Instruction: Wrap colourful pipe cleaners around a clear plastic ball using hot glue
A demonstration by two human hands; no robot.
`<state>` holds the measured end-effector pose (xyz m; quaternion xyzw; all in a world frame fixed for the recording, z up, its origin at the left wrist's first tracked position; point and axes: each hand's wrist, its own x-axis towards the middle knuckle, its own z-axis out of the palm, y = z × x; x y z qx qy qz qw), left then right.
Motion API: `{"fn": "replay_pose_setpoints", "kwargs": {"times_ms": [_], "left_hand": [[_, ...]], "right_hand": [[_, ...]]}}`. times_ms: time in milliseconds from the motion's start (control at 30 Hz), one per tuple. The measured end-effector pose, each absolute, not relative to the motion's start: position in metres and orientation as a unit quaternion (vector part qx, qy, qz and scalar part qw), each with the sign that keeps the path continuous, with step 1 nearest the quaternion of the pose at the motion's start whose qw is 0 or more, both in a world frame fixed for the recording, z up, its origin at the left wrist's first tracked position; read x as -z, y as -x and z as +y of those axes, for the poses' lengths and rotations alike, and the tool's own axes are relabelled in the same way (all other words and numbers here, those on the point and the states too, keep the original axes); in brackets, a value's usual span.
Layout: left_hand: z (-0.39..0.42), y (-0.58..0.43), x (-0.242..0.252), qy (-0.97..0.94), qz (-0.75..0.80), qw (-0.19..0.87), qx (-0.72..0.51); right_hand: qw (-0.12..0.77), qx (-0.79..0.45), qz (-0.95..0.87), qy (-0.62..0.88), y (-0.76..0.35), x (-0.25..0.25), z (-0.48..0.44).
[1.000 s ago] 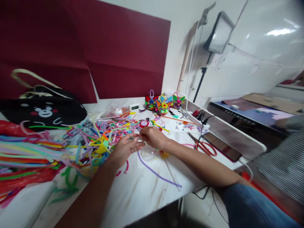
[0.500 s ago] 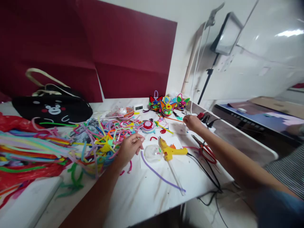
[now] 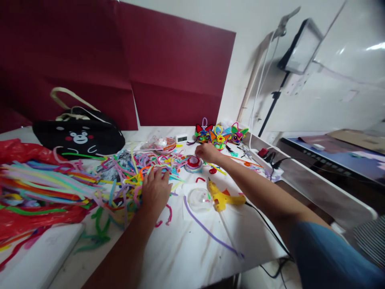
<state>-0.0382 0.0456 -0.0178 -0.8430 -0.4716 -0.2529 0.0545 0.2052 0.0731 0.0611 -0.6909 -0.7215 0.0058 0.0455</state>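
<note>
My left hand (image 3: 156, 188) lies palm down at the near edge of a tangle of coloured pipe cleaners (image 3: 128, 182), fingers stretched out. Further back, my right hand (image 3: 207, 152) is closed beside a round red-and-clear roll (image 3: 193, 163); whatever its fingers hold is hidden. Between my arms are a clear plastic ball (image 3: 199, 199) on white paper and a yellow hot glue gun (image 3: 224, 197) with a glue stick in it. A purple pipe cleaner (image 3: 204, 228) curves across the table in front of the ball.
Several colourful animal-faced ornaments (image 3: 219, 138) stand at the back by a small digital clock (image 3: 181, 139). A black bag (image 3: 80, 138) and a bundle of pipe cleaners (image 3: 45, 178) are at left. The glue gun's cord (image 3: 267, 224) runs off the right edge, beneath my right arm.
My right hand has moved left from the table's right side to beside the round roll. My left hand has shifted left onto the pipe cleaners and its fingers have spread. The view has turned slightly left.
</note>
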Motion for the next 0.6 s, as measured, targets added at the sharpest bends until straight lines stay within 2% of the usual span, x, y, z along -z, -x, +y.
{"fn": "replay_pose_setpoints", "kwargs": {"times_ms": [300,600], "left_hand": [[0.053,0.05,0.017,0.83,-0.513,0.106,0.191],[0.052,0.049,0.018,0.82,-0.532,0.111,0.182]], "right_hand": [[-0.019,-0.071,-0.709,0.702,-0.157,-0.034,0.158],[0.02,-0.125,-0.707,0.696,-0.15,-0.021,0.185]]}}
